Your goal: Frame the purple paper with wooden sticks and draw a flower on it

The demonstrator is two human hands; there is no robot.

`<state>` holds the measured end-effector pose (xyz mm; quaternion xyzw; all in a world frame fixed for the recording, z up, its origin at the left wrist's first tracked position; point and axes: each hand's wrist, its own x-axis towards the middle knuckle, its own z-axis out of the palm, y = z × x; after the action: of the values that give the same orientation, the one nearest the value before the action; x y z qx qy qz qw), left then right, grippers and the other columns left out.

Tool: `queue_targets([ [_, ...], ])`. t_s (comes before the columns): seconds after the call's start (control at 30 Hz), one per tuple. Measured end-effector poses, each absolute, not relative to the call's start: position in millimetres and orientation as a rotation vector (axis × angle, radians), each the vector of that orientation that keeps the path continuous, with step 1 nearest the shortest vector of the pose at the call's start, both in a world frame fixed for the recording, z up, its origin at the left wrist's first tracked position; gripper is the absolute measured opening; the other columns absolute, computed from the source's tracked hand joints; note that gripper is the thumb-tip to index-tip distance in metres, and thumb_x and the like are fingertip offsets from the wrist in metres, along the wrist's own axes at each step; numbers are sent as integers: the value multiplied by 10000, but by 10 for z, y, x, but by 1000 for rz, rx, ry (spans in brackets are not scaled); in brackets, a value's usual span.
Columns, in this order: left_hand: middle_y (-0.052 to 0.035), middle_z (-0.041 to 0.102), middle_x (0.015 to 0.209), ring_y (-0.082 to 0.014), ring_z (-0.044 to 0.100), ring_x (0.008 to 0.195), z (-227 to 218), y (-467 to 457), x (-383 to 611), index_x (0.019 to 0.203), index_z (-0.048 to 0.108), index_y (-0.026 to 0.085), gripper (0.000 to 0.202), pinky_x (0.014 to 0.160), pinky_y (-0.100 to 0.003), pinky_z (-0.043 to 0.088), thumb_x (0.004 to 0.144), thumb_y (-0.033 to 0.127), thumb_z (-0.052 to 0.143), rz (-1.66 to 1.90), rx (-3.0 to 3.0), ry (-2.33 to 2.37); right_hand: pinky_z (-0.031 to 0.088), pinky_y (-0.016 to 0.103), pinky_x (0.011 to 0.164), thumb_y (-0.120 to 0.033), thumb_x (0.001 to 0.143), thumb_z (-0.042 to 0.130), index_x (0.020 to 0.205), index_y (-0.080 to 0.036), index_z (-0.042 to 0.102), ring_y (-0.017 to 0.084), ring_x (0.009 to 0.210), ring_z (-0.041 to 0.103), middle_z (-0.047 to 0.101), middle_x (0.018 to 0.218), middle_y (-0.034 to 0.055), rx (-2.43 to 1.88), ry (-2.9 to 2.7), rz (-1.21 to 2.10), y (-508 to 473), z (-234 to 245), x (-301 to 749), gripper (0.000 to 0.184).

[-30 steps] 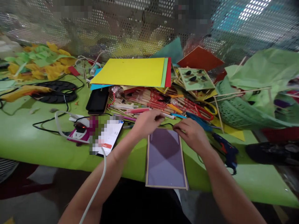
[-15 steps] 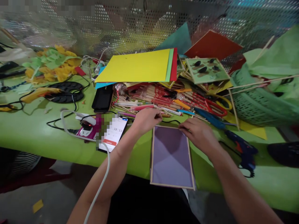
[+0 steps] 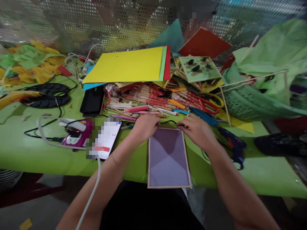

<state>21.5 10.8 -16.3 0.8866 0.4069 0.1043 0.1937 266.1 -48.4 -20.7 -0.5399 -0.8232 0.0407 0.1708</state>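
Note:
A purple panel (image 3: 168, 158) edged with thin wooden sticks lies on the green table (image 3: 28, 150), its near end hanging over the table's front edge. My left hand (image 3: 145, 126) rests at the panel's far left corner with fingers curled closed. My right hand (image 3: 198, 131) sits at the far right corner, fingers bent and pinching at the top stick. What the fingers hold is too small to make out.
A phone (image 3: 105, 140) with a white cable lies left of the panel. Behind are a heap of sticks and pens (image 3: 153, 102), red scissors (image 3: 208, 107), coloured card sheets (image 3: 127, 65), a green basket (image 3: 247, 102), a blue glue gun (image 3: 231, 145) and a yellow glue gun (image 3: 16, 97).
Both hands stay at the panel's far edge, the left fingers curling tighter. The view has swung a little, so everything sits slightly further left than half a second ago.

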Motion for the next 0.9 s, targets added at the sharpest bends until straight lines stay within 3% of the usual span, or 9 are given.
queue_targets([
  [0.2, -79, 746, 918, -271, 662, 996, -140, 120, 216, 824, 740, 200, 213, 916, -372, 498, 791, 99, 555, 278, 2486, 1134, 487, 377, 770, -272, 946, 608, 882, -240, 755, 254, 865, 670, 769, 903, 59, -1630, -2163, 106, -496, -78, 2820, 163],
  [0.53, -62, 743, 883, -250, 665, 954, -154, 125, 221, 810, 739, 209, 195, 891, -344, 495, 781, 100, 579, 308, 2450, 1137, 483, 380, 788, -233, 940, 602, 867, -222, 743, 255, 878, 667, 740, 877, 70, -1586, -2332, 241, -473, -137, 2718, 159],
  [0.77, -40, 766, 948, -227, 686, 928, -59, 160, 130, 874, 737, 217, 209, 811, -307, 493, 858, 154, 538, 393, 2388, 1187, 482, 382, 778, -275, 937, 615, 868, -222, 742, 258, 871, 666, 729, 872, 68, -1553, -2313, 243, -467, -181, 2717, 153],
  [0.9, -45, 757, 948, -243, 677, 982, -74, 141, 147, 858, 724, 219, 144, 871, -323, 497, 834, 162, 594, 338, 2498, 1157, 494, 390, 770, -317, 937, 611, 869, -233, 743, 260, 867, 667, 731, 876, 68, -1597, -2146, 159, -489, -96, 2779, 171],
])
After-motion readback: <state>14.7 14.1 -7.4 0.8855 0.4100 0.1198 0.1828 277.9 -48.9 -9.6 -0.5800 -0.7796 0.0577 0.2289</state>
